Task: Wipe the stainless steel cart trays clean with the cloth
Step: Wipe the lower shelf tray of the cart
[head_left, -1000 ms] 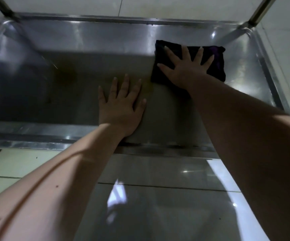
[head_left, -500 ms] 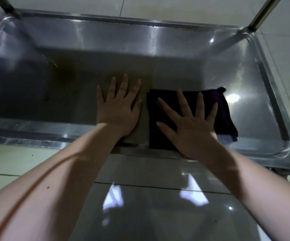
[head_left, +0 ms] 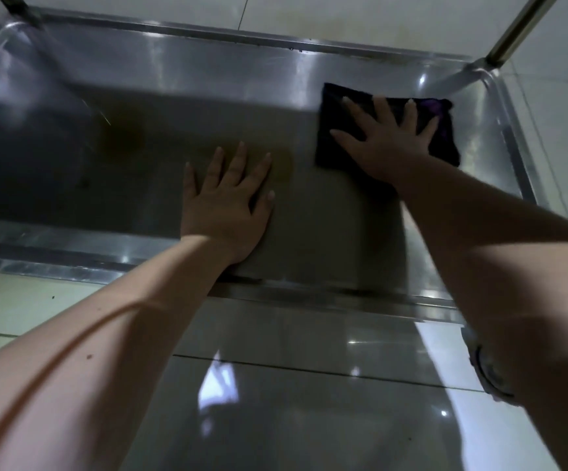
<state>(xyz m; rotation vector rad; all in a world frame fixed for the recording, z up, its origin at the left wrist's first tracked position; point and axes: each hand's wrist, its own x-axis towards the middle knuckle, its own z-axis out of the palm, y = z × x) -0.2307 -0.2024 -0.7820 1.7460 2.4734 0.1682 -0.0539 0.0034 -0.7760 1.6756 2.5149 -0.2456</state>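
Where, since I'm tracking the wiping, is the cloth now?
Head view: the cloth lies flat in the far right corner of the tray, pressed under the right hand, near the post.

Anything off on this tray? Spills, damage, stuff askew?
One thing: a brownish smudge on the stainless steel tray floor, beyond and left of the left hand. It reads darker than the metal around it, likely unwiped residue. The dark folded cloth under the right hand lies well away. No damage visible.

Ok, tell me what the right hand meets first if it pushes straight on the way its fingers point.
Probably the tray's far wall: the right hand presses flat on the cloth, whose front edge already lies close to that wall.
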